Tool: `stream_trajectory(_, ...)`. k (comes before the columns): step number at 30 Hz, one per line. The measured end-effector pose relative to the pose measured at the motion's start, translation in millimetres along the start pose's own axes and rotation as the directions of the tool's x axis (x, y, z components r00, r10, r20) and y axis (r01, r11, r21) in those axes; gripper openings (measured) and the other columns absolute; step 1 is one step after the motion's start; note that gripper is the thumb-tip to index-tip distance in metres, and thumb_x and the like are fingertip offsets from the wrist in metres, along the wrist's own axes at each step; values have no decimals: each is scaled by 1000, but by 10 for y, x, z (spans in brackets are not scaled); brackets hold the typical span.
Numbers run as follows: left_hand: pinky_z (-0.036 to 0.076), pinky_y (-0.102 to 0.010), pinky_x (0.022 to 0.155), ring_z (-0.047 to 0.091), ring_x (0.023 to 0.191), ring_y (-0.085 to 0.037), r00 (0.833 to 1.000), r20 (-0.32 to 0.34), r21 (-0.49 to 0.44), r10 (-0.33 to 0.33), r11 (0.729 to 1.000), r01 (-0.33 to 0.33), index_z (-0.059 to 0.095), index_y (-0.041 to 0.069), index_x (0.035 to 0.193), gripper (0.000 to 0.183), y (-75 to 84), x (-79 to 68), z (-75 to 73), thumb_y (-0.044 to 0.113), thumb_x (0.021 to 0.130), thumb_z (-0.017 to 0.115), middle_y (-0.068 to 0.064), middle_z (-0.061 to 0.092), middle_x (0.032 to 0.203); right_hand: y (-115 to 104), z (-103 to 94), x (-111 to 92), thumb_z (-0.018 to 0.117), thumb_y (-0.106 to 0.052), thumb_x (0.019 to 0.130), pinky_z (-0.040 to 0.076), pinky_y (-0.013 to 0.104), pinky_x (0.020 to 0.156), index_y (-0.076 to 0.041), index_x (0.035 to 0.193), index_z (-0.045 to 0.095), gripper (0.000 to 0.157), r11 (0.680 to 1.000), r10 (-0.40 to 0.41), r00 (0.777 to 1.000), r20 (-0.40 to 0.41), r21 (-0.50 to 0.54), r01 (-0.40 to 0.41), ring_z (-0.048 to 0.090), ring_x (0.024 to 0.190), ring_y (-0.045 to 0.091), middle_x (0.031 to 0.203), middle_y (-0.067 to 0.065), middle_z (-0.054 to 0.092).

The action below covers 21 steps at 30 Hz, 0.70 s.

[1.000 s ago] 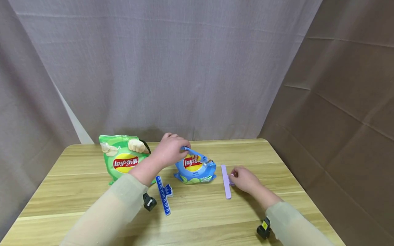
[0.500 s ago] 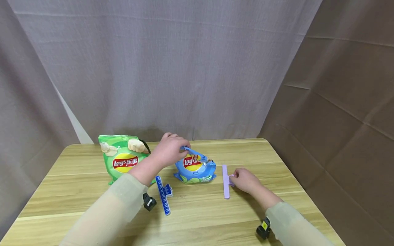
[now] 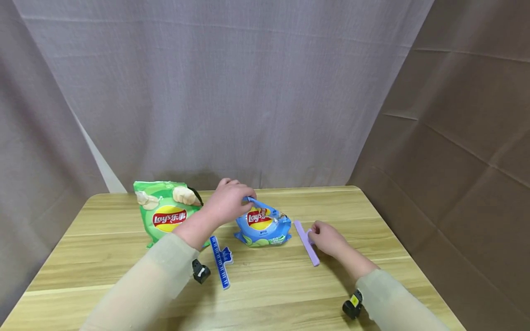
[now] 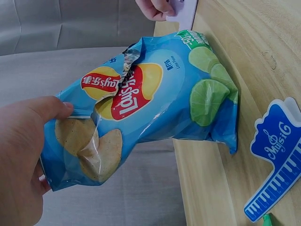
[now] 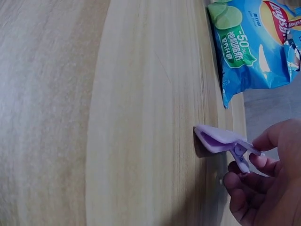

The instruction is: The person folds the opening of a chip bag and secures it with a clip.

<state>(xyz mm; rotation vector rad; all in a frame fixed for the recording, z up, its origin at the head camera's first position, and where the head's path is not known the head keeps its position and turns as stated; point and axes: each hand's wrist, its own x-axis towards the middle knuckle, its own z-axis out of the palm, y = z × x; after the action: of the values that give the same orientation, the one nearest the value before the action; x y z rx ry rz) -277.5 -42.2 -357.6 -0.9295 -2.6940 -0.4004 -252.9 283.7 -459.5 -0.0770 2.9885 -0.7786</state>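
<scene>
My left hand (image 3: 232,200) pinches the folded top edge of a blue Lay's chip bag (image 4: 155,89) between thumb and fingers. The bag stands on the table, its torn opening across the front logo. To its right, my right hand (image 3: 329,238) holds a light purple bag clip (image 5: 221,139) by its handles, thumb on one side and fingers on the other. The clip's long bar lies close over the tabletop, slanting toward the front right in the head view. In the right wrist view its jaws show a narrow gap.
A blue piano-patterned clip (image 3: 221,263) marked "Music" lies on the table (image 3: 269,294) in front of the blue bag. Further left stands a green Lay's bag (image 3: 165,209), partly covered by my left forearm. A grey curtain (image 3: 248,92) hangs behind the table.
The purple clip has turned in my right hand's grip, its near end swinging to the right. My left hand and the blue chip bag have stayed in place.
</scene>
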Motion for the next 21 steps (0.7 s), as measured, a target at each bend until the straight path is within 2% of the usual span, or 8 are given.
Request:
stream_trajectory(3,33,-48,107,60,103,-16,1000,2,-1,-1,1000,1,73,25,107,16,0,-4,-4,29,92,70,11,72,104,1,0,11,58,-20,92,42,32,62,-7,96,57,13,1000,6,1000,-1,10,-6,52,72,19,79,3,57)
stream_trajectory(7,32,-47,107,60,103,-16,1000,9,1,-4,1000,4,73,25,108,17,8,-6,-10,30,92,70,11,72,105,12,12,37,61,-22,93,45,31,62,-2,114,56,30,997,-2,1000,0,73,2,53,70,17,83,4,57)
stream_trajectory(10,32,-47,107,60,103,-16,1000,10,2,-5,1000,5,73,24,108,17,15,-7,-13,30,92,70,11,72,105,2,11,45,66,-24,92,46,30,61,2,122,56,41,993,-9,1000,5,122,8,54,69,17,83,5,57)
stream_trajectory(18,32,-47,107,60,103,-16,1000,15,1,-10,1000,10,73,24,107,16,26,-15,-21,30,92,70,10,72,105,-35,-32,33,71,-21,89,52,33,74,10,119,60,44,980,29,998,50,193,-38,59,86,21,96,12,65)
stream_trajectory(21,32,-47,107,60,103,-16,1000,17,1,-12,1000,12,73,24,107,16,29,-14,-21,30,92,70,11,72,104,-39,-39,27,71,-20,89,51,32,72,9,113,63,39,970,66,995,76,231,-82,59,84,21,94,11,66)
